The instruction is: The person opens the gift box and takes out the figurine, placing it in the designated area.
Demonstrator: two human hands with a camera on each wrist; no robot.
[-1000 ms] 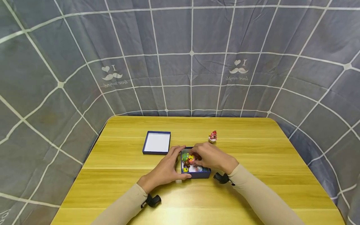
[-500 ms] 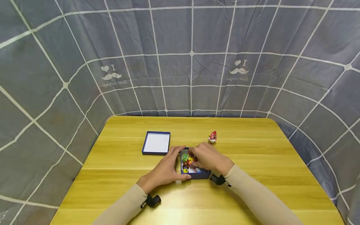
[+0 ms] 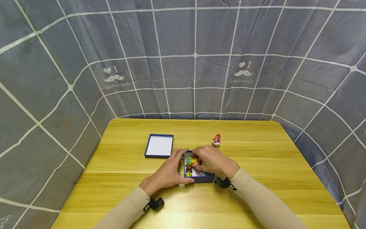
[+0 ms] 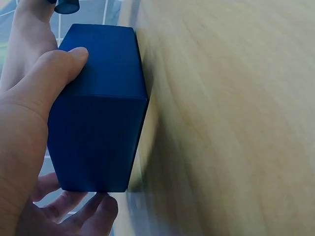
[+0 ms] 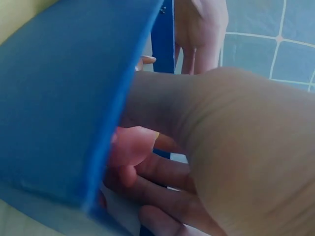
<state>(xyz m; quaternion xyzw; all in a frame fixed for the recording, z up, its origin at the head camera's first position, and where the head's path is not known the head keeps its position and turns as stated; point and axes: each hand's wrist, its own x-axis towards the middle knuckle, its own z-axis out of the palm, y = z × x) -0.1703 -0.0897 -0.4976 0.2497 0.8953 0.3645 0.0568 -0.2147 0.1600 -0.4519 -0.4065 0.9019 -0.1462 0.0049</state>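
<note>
My left hand (image 3: 168, 170) grips the left end of a dark blue box (image 3: 201, 179), thumb on the near side and fingers at the far side. In the left wrist view the box (image 4: 98, 142) stands on the table. My right hand (image 3: 213, 160) reaches down into the box, fingers curled round a pink toy figurine (image 5: 132, 146), which the box wall partly hides. To the left of those fingers lie a yellow-and-red figurine (image 3: 194, 161), a green one (image 3: 188, 161) and a small yellow-headed one (image 3: 188, 174). The right fingertips are mostly hidden in the head view.
A blue-rimmed lid (image 3: 159, 145) with a white inside lies at the box's back left. A pink-and-red figurine (image 3: 216, 140) stands behind my right hand. The wooden table (image 3: 128, 181) ends at a grey checked curtain (image 3: 180, 73).
My right hand has shifted a little left and deeper over the box. The yellow-and-red figurine has turned, and the figurines beside it have shifted. My left hand keeps its place on the box.
</note>
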